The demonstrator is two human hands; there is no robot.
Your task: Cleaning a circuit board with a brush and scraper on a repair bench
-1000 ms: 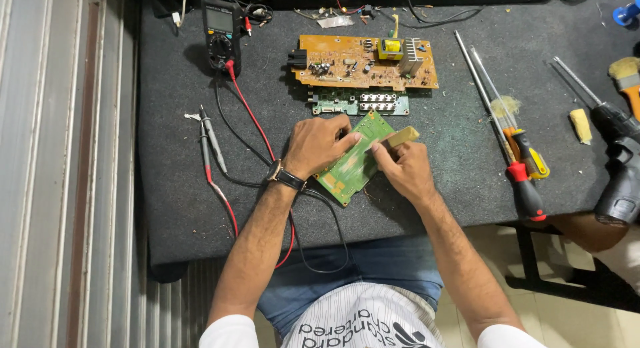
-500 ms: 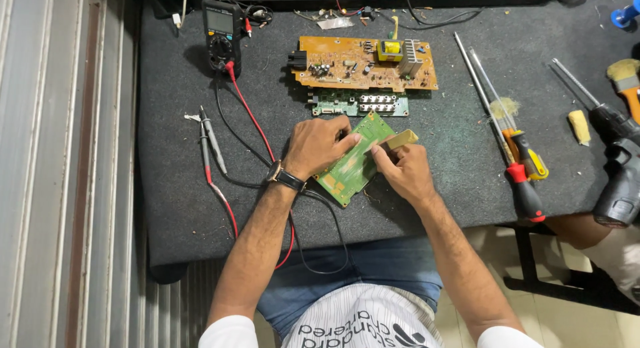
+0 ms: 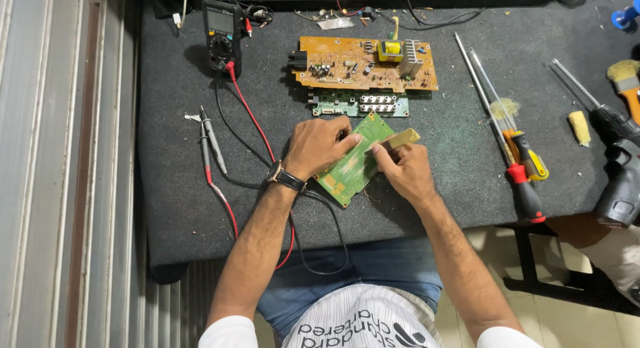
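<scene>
The green circuit board (image 3: 355, 163) lies tilted on the dark worktop (image 3: 427, 208), near its front edge, and serves as the landmark here. The left hand (image 3: 319, 147) presses down on the board's upper left part, fingers spread flat over it, a dark wristwatch (image 3: 288, 179) on the wrist. The right hand (image 3: 403, 169) rests at the board's right edge, its fingers closed around a small pale brush (image 3: 405, 139) whose wooden end sticks out past the board's top corner (the bristle end is hidden under the fingers). The two hands sit close together, almost touching over the board.

Just beyond the board lie a narrow green connector board (image 3: 360, 106) and, behind that, a larger orange-brown circuit board (image 3: 363, 63). Far left of the green circuit board sit a black multimeter (image 3: 222, 33) and its red and black probes (image 3: 210, 145), leads trailing under the left wrist. Right of the board lie long screwdrivers (image 3: 508, 131) with red and yellow handles.
</scene>
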